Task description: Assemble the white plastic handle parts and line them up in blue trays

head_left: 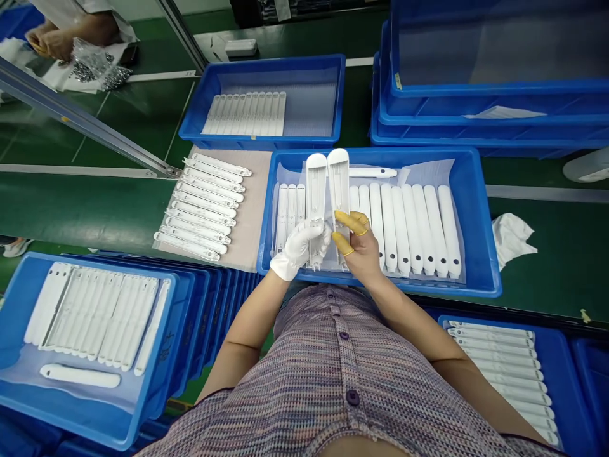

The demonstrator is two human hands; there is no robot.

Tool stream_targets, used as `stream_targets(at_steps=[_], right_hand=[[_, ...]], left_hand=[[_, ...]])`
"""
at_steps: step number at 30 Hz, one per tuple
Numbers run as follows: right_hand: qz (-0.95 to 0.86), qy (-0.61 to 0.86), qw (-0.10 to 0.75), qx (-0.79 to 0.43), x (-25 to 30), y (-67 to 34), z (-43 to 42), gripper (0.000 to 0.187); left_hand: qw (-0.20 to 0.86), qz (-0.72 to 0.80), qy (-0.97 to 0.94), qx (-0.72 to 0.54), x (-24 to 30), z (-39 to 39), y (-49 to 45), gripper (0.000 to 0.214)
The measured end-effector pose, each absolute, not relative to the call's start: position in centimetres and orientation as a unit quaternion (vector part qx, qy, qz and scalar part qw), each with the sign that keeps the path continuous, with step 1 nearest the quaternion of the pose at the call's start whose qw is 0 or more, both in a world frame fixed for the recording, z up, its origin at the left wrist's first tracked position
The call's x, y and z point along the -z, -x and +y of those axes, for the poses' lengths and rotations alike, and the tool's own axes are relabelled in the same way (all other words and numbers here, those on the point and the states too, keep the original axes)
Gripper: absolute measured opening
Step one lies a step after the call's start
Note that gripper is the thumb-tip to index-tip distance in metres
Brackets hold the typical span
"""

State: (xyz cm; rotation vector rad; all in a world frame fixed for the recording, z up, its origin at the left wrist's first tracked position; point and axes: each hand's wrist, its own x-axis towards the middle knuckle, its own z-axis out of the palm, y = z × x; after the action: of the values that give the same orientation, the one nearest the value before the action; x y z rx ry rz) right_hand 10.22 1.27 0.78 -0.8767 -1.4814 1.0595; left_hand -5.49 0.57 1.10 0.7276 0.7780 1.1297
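Long white plastic shell (316, 190) gripped in the gloved left hand (299, 247), its twin (339, 181) pinched in the right hand (356, 244), both upright, side by side over the blue plastic tray (480, 222); rows of white shells (419, 222) lie inside it.

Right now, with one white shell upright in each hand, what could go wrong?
The left hand and right hand grip the left shell and right shell only at their lower ends; either might tip or slip onto the row of shells in the blue tray. The held shells stand close together and could knock and scuff.
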Motion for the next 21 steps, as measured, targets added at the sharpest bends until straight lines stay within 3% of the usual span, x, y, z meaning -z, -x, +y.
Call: stream_targets(at_steps=[5, 7, 10, 14, 16, 21], right_hand=[[-0.678, 0.368, 0.524, -0.361, -0.3, -10.7, 1.5, 0.046], [-0.709, 0.4, 0.456, -0.361, -0.3, -11.4, 2.2, 0.054], [-0.761, 0.46, 0.273, -0.366, -0.4, -12.7, 4.1, 0.067], [-0.793, 0.507, 0.032, -0.335, -0.1, -13.1, 7.2, 0.07], [-0.799, 0.502, -0.016, -0.33, 0.4, -12.5, 8.3, 0.067], [-0.81, 0.483, -0.043, -0.33, 2.2, -10.1, 9.3, 0.064]], left_hand=[[0.69, 0.363, -0.374, -0.503, -0.8, 1.1, 5.7, 0.049], [0.617, 0.448, -0.428, -0.486, -0.6, 1.6, 6.2, 0.054], [0.501, 0.558, -0.497, -0.438, 0.3, 2.8, 7.0, 0.056], [0.464, 0.573, -0.55, -0.392, 2.5, 4.4, 7.4, 0.074], [0.441, 0.586, -0.584, -0.35, 3.7, 4.8, 7.3, 0.079], [0.327, 0.649, -0.654, -0.211, 5.3, 4.5, 7.0, 0.082]])
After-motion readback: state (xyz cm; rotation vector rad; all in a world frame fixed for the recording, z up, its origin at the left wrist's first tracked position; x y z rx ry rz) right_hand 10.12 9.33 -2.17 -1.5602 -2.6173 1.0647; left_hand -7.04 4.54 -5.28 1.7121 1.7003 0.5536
